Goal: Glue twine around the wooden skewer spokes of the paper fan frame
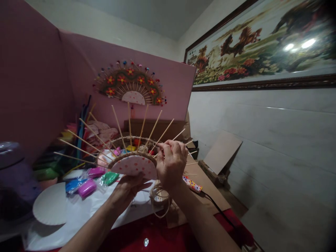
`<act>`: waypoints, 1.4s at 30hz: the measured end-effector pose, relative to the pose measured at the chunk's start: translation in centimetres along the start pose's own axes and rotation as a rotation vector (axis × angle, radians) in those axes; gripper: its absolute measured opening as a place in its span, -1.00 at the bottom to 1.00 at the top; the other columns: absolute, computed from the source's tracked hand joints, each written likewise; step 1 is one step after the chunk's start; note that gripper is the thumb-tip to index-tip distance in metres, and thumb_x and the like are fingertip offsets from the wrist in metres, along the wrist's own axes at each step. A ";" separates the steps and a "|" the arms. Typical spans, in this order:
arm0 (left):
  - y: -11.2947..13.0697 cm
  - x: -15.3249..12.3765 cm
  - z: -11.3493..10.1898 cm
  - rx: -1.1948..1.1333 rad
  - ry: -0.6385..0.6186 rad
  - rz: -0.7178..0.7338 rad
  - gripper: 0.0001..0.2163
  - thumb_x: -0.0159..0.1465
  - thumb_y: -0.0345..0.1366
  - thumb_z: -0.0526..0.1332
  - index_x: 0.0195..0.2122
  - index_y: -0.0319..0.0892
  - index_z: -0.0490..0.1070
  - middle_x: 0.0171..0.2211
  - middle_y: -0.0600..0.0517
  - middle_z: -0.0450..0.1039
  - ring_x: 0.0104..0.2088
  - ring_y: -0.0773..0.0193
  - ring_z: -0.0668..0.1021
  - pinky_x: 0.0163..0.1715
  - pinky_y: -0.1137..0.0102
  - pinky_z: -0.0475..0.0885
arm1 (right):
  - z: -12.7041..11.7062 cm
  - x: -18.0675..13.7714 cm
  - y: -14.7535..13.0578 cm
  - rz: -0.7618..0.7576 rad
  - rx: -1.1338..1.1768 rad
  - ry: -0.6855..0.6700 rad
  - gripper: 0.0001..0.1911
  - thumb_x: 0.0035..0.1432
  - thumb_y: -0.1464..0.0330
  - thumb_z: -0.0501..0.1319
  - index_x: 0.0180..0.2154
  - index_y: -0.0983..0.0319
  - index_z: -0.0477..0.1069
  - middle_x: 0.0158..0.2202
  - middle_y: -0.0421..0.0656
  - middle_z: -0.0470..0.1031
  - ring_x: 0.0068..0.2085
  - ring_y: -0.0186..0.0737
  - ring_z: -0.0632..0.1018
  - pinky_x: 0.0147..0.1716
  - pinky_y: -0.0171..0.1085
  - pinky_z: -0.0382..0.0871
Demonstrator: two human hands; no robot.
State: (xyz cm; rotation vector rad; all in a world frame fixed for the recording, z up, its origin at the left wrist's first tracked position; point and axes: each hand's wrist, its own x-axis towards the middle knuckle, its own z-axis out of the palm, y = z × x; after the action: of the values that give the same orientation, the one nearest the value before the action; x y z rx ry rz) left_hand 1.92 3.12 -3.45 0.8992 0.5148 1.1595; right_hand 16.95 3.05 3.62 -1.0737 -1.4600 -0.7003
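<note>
A handmade fan point(135, 165) has a half-round base of pale paper with red dots, and thin wooden sticks point(129, 126) spread out from its curved edge. Brown twine point(118, 158) runs along that curve between the sticks. From below, my left hand point(130, 185) grips the base, thumb on its front. My right hand point(172, 161) is closed in a pinch at the right-hand sticks, on a strand of twine that arcs behind them. My palm hides part of the sticks there. Under the right wrist lies a loose coil of twine point(160, 199).
A finished flowered fan point(133, 84) hangs on the pink panel behind. Bagged coloured clay point(87, 188) and a half paper plate point(51, 204) lie at left. A flower-patterned tool with a black cord point(193, 184) rests on cardboard point(210, 194) at right.
</note>
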 end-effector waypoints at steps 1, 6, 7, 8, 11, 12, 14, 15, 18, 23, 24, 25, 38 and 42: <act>0.0 0.0 0.0 0.000 -0.001 -0.001 -0.87 0.20 -0.41 0.25 -0.27 -0.31 0.56 -0.24 -0.14 0.60 -0.16 0.08 0.57 -0.09 0.16 0.45 | 0.0 0.0 0.0 -0.005 0.000 0.003 -0.88 0.15 0.40 0.20 -0.27 0.24 0.50 -0.25 -0.08 0.45 -0.14 -0.10 0.35 -0.09 -0.12 0.18; -0.2 0.0 0.1 -0.016 0.016 -0.012 -0.88 0.16 -0.41 0.29 -0.29 -0.33 0.55 -0.27 -0.15 0.60 -0.21 0.07 0.59 -0.14 0.17 0.47 | 0.2 0.3 0.3 -0.014 -0.008 0.005 -0.90 0.16 0.40 0.18 -0.31 0.21 0.48 -0.27 -0.10 0.46 -0.15 -0.12 0.35 -0.11 -0.13 0.16; -0.2 0.0 0.2 -0.023 0.021 -0.013 -0.88 0.15 -0.41 0.30 -0.29 -0.33 0.55 -0.28 -0.15 0.60 -0.22 0.07 0.59 -0.15 0.17 0.48 | 0.2 0.4 0.3 -0.014 -0.005 0.002 -0.91 0.16 0.40 0.18 -0.31 0.21 0.47 -0.27 -0.11 0.47 -0.15 -0.13 0.35 -0.12 -0.13 0.15; -0.2 0.0 0.2 -0.028 0.025 -0.013 -0.87 0.14 -0.40 0.31 -0.29 -0.32 0.54 -0.29 -0.15 0.60 -0.23 0.07 0.60 -0.17 0.18 0.48 | 0.2 0.5 0.3 -0.014 0.000 -0.001 -0.91 0.16 0.40 0.18 -0.32 0.21 0.46 -0.27 -0.11 0.47 -0.15 -0.13 0.36 -0.12 -0.13 0.15; -0.1 -0.1 0.5 -0.039 0.039 -0.005 -0.87 0.10 -0.40 0.34 -0.31 -0.30 0.54 -0.31 -0.12 0.61 -0.26 0.08 0.60 -0.23 0.21 0.50 | 0.2 0.7 0.3 -0.007 0.011 0.000 -0.94 0.16 0.40 0.18 -0.34 0.22 0.43 -0.28 -0.12 0.48 -0.16 -0.14 0.36 -0.12 -0.14 0.15; 0.0 -0.1 0.6 -0.043 0.045 -0.006 -0.87 0.08 -0.40 0.36 -0.33 -0.29 0.54 -0.32 -0.12 0.61 -0.26 0.08 0.61 -0.24 0.22 0.51 | 0.2 0.8 0.3 -0.001 0.013 0.002 -0.95 0.15 0.41 0.18 -0.34 0.23 0.43 -0.28 -0.12 0.48 -0.16 -0.14 0.36 -0.12 -0.15 0.15; 0.1 -0.2 0.8 -0.052 0.058 -0.013 -0.88 0.03 -0.40 0.39 -0.40 -0.31 0.53 -0.36 -0.11 0.60 -0.28 0.08 0.61 -0.25 0.23 0.51 | 0.3 0.9 0.1 0.007 0.013 0.004 -0.97 0.13 0.43 0.20 -0.34 0.23 0.42 -0.29 -0.13 0.49 -0.17 -0.14 0.36 -0.12 -0.15 0.16; 0.2 -0.3 0.9 -0.056 0.061 -0.017 -0.88 0.01 -0.40 0.40 -0.42 -0.31 0.53 -0.38 -0.11 0.60 -0.29 0.08 0.61 -0.25 0.23 0.51 | 0.3 0.9 0.1 0.007 0.013 0.003 -0.97 0.12 0.43 0.20 -0.35 0.23 0.42 -0.29 -0.13 0.49 -0.17 -0.14 0.36 -0.12 -0.15 0.16; 0.3 -0.4 1.1 -0.057 0.058 -0.024 -0.87 0.00 -0.39 0.41 -0.43 -0.32 0.54 -0.38 -0.11 0.60 -0.29 0.08 0.61 -0.25 0.24 0.51 | 0.3 0.9 0.1 -0.006 0.009 -0.006 -0.97 0.11 0.43 0.21 -0.35 0.22 0.43 -0.29 -0.14 0.49 -0.17 -0.14 0.36 -0.12 -0.15 0.15; 0.3 -0.4 1.1 -0.066 0.046 -0.019 -0.87 0.00 -0.40 0.41 -0.42 -0.29 0.54 -0.39 -0.09 0.60 -0.30 0.09 0.61 -0.24 0.24 0.51 | 0.2 0.9 0.1 -0.020 0.001 -0.035 -0.95 0.12 0.41 0.22 -0.34 0.19 0.46 -0.27 -0.15 0.48 -0.15 -0.14 0.35 -0.11 -0.14 0.14; 0.2 -0.4 1.1 -0.063 0.044 -0.017 -0.86 0.01 -0.40 0.40 -0.39 -0.29 0.54 -0.37 -0.10 0.60 -0.28 0.08 0.61 -0.24 0.24 0.50 | 0.2 0.9 0.1 -0.020 -0.001 -0.040 -0.94 0.13 0.41 0.21 -0.33 0.19 0.47 -0.27 -0.15 0.47 -0.15 -0.14 0.35 -0.11 -0.14 0.13; 0.2 -0.5 1.0 -0.059 0.042 -0.016 -0.85 0.03 -0.39 0.39 -0.35 -0.29 0.54 -0.34 -0.11 0.60 -0.27 0.07 0.61 -0.24 0.23 0.50 | 0.1 0.9 0.1 -0.021 -0.002 -0.043 -0.93 0.13 0.41 0.21 -0.32 0.19 0.47 -0.27 -0.14 0.47 -0.15 -0.14 0.35 -0.11 -0.14 0.13; 0.1 -0.6 1.2 -0.054 0.023 -0.028 -0.84 0.07 -0.34 0.38 -0.34 -0.31 0.53 -0.29 -0.14 0.60 -0.25 0.05 0.61 -0.25 0.24 0.49 | -0.5 0.0 0.6 -0.133 -0.052 -0.048 -0.75 0.13 0.42 0.20 -0.13 0.15 0.50 -0.24 -0.12 0.49 -0.12 -0.10 0.33 -0.11 -0.09 0.11; 0.0 -0.6 1.0 -0.051 -0.004 -0.018 -0.83 0.10 -0.35 0.35 -0.29 -0.30 0.53 -0.29 -0.12 0.61 -0.24 0.07 0.61 -0.24 0.27 0.48 | -0.7 0.2 0.8 -0.153 -0.061 -0.071 -0.73 0.13 0.41 0.20 -0.10 0.16 0.49 -0.23 -0.13 0.50 -0.11 -0.09 0.33 -0.10 -0.07 0.10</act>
State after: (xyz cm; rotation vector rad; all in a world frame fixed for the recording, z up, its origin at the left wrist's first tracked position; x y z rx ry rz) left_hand 2.48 2.25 -2.93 0.8512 0.4865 1.1496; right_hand 17.92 2.81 3.79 -1.0499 -1.6027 -0.8264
